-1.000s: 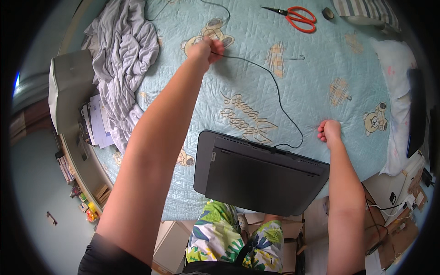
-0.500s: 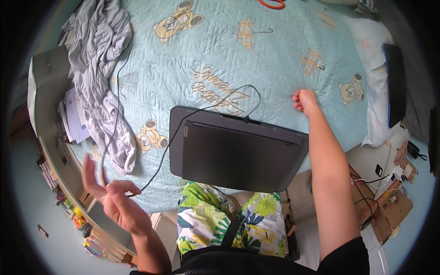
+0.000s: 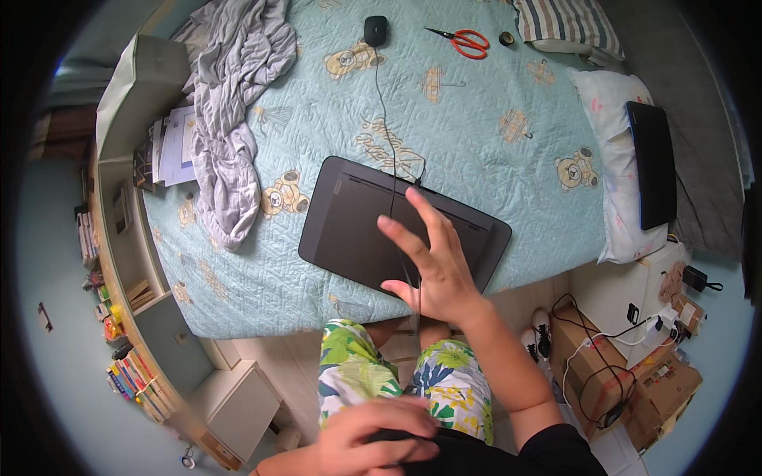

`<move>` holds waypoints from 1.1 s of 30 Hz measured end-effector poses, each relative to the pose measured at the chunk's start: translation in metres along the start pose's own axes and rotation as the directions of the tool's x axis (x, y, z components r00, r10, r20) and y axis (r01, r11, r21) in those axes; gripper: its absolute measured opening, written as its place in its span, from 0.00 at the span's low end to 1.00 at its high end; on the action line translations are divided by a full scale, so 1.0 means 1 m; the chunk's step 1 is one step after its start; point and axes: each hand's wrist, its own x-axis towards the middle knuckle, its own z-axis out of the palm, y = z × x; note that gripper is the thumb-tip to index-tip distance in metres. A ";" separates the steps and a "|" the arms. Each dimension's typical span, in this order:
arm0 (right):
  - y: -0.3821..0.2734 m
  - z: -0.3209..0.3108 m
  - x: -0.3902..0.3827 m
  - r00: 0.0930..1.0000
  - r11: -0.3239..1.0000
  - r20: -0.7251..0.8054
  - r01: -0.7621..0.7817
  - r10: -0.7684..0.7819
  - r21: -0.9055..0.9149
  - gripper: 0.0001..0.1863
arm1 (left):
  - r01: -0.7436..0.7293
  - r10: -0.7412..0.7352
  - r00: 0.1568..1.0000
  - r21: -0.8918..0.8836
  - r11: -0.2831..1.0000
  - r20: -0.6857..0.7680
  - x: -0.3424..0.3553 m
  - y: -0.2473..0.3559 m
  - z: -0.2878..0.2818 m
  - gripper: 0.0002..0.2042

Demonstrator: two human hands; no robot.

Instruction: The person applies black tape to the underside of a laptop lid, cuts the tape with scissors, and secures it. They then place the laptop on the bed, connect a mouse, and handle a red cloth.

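Observation:
A dark grey laptop (image 3: 357, 230) lies closed on the bed, its far edge tilted down to the right. A thin black cable (image 3: 384, 103) runs from a black mouse (image 3: 375, 30) across the laptop towards my lap. A plug (image 3: 418, 182) sits at the laptop's far edge. My right hand (image 3: 444, 274) hovers above the laptop, fingers spread, with the cable passing close to its thumb. Near my belly, my left hand (image 3: 373, 436) is blurred with its fingers curled; what they hold, if anything, is hidden.
Red-handled scissors (image 3: 468, 41) and a small dark roll (image 3: 506, 37) lie far on the bed. A grey crumpled cloth (image 3: 226, 127) is at left; a dark tablet-like slab (image 3: 651, 163) leans on a pillow (image 3: 591, 111) at right. Cardboard boxes (image 3: 583, 349) and cables stand right of the bed.
My left hand has come from the far left in to my belly. My right hand has moved from the bed to above the laptop and opened. The cable now crosses the laptop; the view has shifted.

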 end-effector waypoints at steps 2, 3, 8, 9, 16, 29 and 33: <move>-0.005 0.011 -0.010 0.988 0.996 -0.155 -0.003 -0.011 -0.088 0.33 | 0.087 -0.050 0.979 -0.187 0.978 0.195 -0.013 0.000 0.008 0.21; -0.004 0.011 -0.015 0.988 0.997 -0.153 -0.013 0.001 -0.076 0.28 | 0.059 -0.006 0.984 -0.291 0.955 0.179 -0.019 -0.003 0.017 0.21; 0.007 0.017 -0.039 0.992 0.978 -0.058 -0.099 0.112 0.184 0.19 | -0.014 0.112 0.980 -0.509 0.860 0.163 -0.023 -0.029 0.012 0.25; 0.002 0.018 -0.046 0.977 0.925 -0.014 -0.198 0.214 0.326 0.23 | -0.023 0.115 0.983 -0.525 0.851 0.144 -0.022 -0.041 0.007 0.30; -0.044 0.010 -0.036 0.944 0.940 0.214 0.184 -0.250 0.286 0.14 | 0.412 -0.867 0.498 -0.883 0.225 0.012 0.050 -0.201 -0.064 0.34; -0.015 -0.051 -0.117 0.891 0.977 -0.402 -0.182 0.211 0.109 0.13 | 0.363 -0.600 0.781 -0.653 0.665 -0.177 -0.008 -0.175 -0.079 0.17; 0.034 -0.045 -0.128 0.423 0.769 -0.647 -0.436 0.634 0.469 0.18 | 0.622 -0.799 0.588 -0.699 0.352 0.121 -0.024 -0.226 -0.032 0.10</move>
